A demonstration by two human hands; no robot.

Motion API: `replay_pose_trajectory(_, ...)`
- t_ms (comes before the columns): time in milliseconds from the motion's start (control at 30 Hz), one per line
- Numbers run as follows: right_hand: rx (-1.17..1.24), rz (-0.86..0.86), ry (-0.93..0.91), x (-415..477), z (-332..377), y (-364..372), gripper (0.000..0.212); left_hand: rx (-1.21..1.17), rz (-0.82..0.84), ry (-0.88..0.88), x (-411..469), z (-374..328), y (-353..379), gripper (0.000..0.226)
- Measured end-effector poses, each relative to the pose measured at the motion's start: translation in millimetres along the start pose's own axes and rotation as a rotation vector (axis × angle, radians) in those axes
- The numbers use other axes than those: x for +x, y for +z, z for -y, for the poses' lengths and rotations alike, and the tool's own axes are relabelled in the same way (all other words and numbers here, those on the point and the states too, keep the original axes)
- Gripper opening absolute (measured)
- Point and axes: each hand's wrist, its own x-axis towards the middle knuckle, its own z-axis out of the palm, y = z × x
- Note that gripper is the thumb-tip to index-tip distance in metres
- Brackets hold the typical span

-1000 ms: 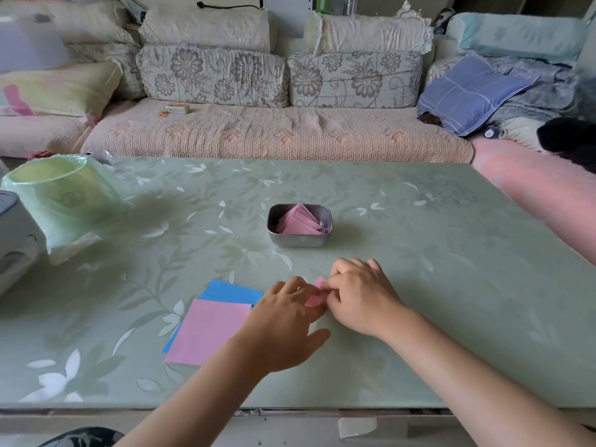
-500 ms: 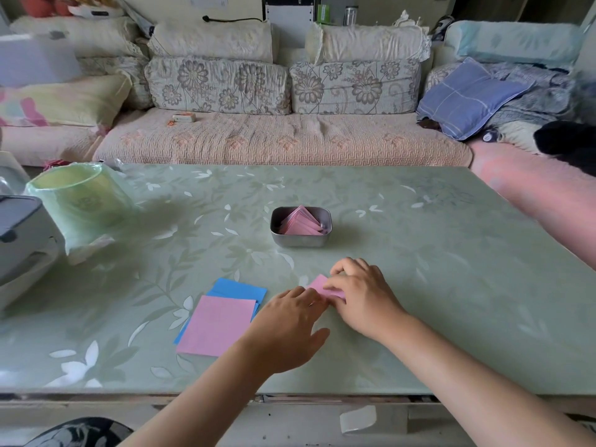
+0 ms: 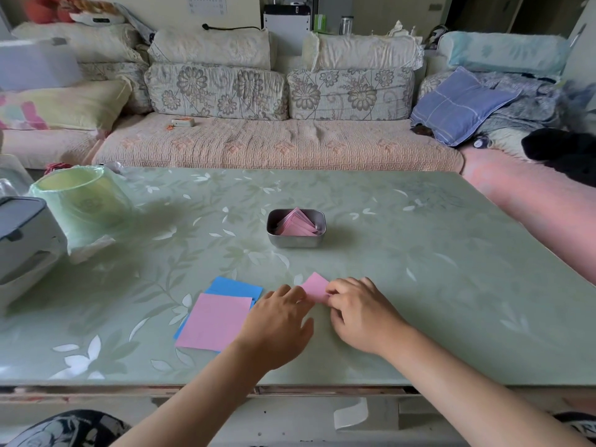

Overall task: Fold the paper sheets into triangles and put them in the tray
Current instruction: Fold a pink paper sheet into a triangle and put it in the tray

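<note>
Pink paper (image 3: 315, 286) more exposed, corner toward tray (image 3: 296, 242), left hand (image 3: 278, 321) pressing, right hand (image 3: 361, 314) pinching

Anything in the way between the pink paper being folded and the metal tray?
Nothing visible. Only bare green floral tabletop lies between the small folded pink paper and the rectangular metal tray beyond it. The stack of pink and blue sheets sits left, off that path.
</note>
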Motion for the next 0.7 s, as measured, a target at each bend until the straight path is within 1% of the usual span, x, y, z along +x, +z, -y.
replay_pose_trajectory(267, 0.005, -0.007, 0.033, -3, 4, 0, 0.034, -0.028, 0.001, -0.120, -11, 7, -7, 0.034)
replay_pose_trajectory(467, 0.013, 0.003, 0.047, -3, 5, -1, 0.033, -0.048, -0.008, -0.211, -16, 5, -12, 0.022)
replay_pose_trajectory(567, 0.026, -0.007, 0.052, -5, 5, -1, 0.032, 0.021, -0.009, -0.224, -16, 4, -12, 0.024)
replay_pose_trajectory(700, 0.009, -0.015, 0.050, -6, 5, 0, 0.033, -0.009, -0.016, -0.285, -14, 2, -10, 0.024)
